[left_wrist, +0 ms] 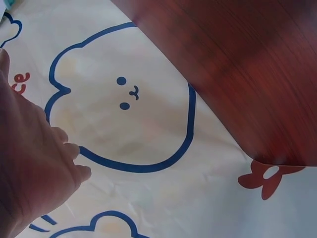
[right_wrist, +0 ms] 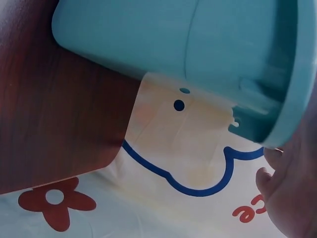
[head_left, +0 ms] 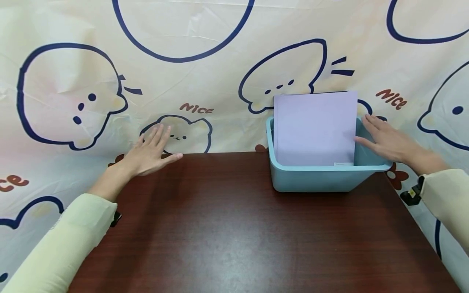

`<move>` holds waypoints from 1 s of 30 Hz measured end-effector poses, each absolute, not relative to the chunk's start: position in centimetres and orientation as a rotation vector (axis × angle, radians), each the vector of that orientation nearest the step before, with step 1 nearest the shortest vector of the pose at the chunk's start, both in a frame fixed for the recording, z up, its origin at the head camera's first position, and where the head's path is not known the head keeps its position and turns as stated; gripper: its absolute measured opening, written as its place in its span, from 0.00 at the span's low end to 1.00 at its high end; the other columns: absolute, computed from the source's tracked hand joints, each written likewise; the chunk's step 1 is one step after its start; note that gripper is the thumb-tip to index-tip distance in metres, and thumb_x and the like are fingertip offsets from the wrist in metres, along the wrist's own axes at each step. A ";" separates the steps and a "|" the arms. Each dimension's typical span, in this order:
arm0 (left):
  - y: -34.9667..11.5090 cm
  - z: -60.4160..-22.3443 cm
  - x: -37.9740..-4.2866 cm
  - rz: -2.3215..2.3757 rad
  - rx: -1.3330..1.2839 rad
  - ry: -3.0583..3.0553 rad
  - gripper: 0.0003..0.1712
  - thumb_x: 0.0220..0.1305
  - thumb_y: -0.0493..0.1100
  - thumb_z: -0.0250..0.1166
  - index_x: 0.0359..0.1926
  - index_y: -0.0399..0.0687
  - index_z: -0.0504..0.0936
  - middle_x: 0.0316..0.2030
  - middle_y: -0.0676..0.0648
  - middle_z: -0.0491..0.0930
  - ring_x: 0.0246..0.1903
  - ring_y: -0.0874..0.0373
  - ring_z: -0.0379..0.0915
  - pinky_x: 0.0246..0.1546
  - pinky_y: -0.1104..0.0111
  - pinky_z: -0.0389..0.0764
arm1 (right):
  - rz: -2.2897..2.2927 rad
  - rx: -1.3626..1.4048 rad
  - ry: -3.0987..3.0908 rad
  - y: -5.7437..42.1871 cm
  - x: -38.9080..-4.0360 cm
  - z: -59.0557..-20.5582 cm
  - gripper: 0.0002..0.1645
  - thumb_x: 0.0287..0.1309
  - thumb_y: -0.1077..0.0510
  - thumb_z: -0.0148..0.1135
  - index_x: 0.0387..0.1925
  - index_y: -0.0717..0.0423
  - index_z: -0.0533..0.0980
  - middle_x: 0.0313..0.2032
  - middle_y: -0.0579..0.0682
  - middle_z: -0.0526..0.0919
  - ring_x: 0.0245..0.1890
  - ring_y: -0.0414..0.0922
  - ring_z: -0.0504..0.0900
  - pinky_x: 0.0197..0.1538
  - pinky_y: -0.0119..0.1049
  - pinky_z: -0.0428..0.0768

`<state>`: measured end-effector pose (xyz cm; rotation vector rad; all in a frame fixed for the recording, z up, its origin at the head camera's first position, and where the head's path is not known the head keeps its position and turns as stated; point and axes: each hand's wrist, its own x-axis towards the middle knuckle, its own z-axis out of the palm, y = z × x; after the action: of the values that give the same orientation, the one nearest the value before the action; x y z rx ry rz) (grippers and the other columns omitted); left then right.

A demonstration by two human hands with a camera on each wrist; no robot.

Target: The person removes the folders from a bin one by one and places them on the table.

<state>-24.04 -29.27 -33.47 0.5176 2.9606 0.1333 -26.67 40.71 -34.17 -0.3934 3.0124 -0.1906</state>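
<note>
My left hand is held out over the far left edge of the table, fingers straight and spread, with nothing in it. On the other side, my right hand reaches over the right end of a light blue plastic bin, its fingers extended and the thumb near the lilac sheets. Flat lilac folders or sheets stand upright in the bin and rise above its rim. In the right wrist view the bin's side fills the top, with my curled-looking fingertips close by its rim.
The dark brown wooden table spreads in front of me, with a glare patch near the middle. A pale cloth printed with blue cartoon outlines hangs behind and beside it. The bin stands at the far right corner.
</note>
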 end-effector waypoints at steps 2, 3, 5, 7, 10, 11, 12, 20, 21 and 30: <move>-29.0 -33.6 -24.1 0.136 0.530 2.959 0.60 0.75 0.77 0.44 0.85 0.46 0.28 0.84 0.35 0.27 0.83 0.36 0.23 0.77 0.32 0.33 | -0.194 -0.393 3.005 40.7 -26.7 -34.4 0.58 0.78 0.31 0.45 0.83 0.66 0.35 0.82 0.71 0.34 0.81 0.71 0.37 0.76 0.75 0.46; -28.8 -33.7 -24.2 0.135 0.538 2.961 0.60 0.75 0.78 0.44 0.85 0.46 0.28 0.84 0.35 0.28 0.83 0.36 0.23 0.78 0.32 0.33 | -0.196 -0.391 2.999 40.6 -26.7 -34.5 0.58 0.78 0.31 0.45 0.83 0.65 0.34 0.82 0.70 0.33 0.82 0.71 0.37 0.75 0.76 0.46; -28.5 -33.9 -24.3 0.138 0.551 2.960 0.60 0.75 0.77 0.44 0.85 0.46 0.29 0.84 0.34 0.28 0.83 0.35 0.24 0.78 0.32 0.33 | -0.195 -0.388 2.983 40.7 -26.6 -34.7 0.58 0.78 0.31 0.44 0.83 0.64 0.32 0.82 0.69 0.31 0.82 0.70 0.35 0.75 0.77 0.46; -28.1 -34.0 -24.3 0.147 0.564 2.957 0.60 0.76 0.77 0.44 0.85 0.45 0.30 0.84 0.34 0.29 0.83 0.35 0.25 0.78 0.33 0.34 | -0.206 -0.381 2.964 40.7 -26.6 -35.0 0.59 0.78 0.30 0.43 0.83 0.64 0.30 0.82 0.68 0.29 0.82 0.69 0.32 0.75 0.76 0.45; -27.5 -34.2 -24.4 0.165 0.589 2.950 0.59 0.76 0.77 0.45 0.86 0.45 0.32 0.85 0.35 0.29 0.83 0.35 0.26 0.78 0.33 0.34 | -0.232 -0.362 2.944 40.8 -26.7 -35.4 0.59 0.78 0.30 0.41 0.82 0.63 0.28 0.82 0.67 0.26 0.82 0.68 0.29 0.75 0.76 0.44; -27.3 -34.2 -24.4 0.170 0.596 2.948 0.59 0.76 0.77 0.45 0.86 0.45 0.32 0.85 0.36 0.29 0.83 0.35 0.26 0.78 0.34 0.34 | -0.240 -0.357 2.940 40.8 -26.8 -35.4 0.59 0.78 0.30 0.41 0.82 0.62 0.27 0.82 0.66 0.25 0.82 0.67 0.28 0.75 0.76 0.44; -27.1 -34.2 -24.5 0.172 0.602 2.945 0.59 0.76 0.77 0.44 0.86 0.46 0.32 0.85 0.36 0.29 0.84 0.36 0.26 0.79 0.34 0.34 | -0.245 -0.357 2.941 40.8 -26.8 -35.5 0.59 0.78 0.30 0.41 0.82 0.63 0.27 0.82 0.66 0.24 0.82 0.67 0.28 0.75 0.76 0.43; -25.9 -34.4 -24.9 0.195 0.636 2.939 0.58 0.75 0.78 0.43 0.86 0.50 0.30 0.85 0.39 0.29 0.84 0.39 0.26 0.80 0.37 0.33 | -0.262 -0.349 2.945 40.6 -26.9 -35.9 0.58 0.78 0.30 0.41 0.82 0.62 0.27 0.82 0.64 0.23 0.82 0.66 0.26 0.77 0.74 0.42; -25.9 -34.4 -25.0 0.196 0.636 2.938 0.58 0.75 0.78 0.43 0.86 0.50 0.30 0.85 0.40 0.29 0.84 0.39 0.26 0.80 0.37 0.32 | -0.261 -0.349 2.947 40.6 -27.0 -35.9 0.58 0.78 0.30 0.41 0.82 0.62 0.27 0.82 0.64 0.23 0.82 0.66 0.26 0.77 0.74 0.42; -25.0 -34.6 -25.5 0.183 0.662 2.949 0.59 0.75 0.79 0.41 0.86 0.49 0.30 0.85 0.39 0.31 0.84 0.40 0.26 0.80 0.38 0.35 | -0.279 -0.355 2.952 40.3 -27.0 -35.9 0.57 0.79 0.31 0.41 0.82 0.62 0.27 0.82 0.64 0.23 0.82 0.65 0.26 0.78 0.73 0.42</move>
<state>-25.49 -24.98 -34.60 0.6615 2.9492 0.1828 -27.00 40.30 -35.95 -0.3551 2.9515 -0.2793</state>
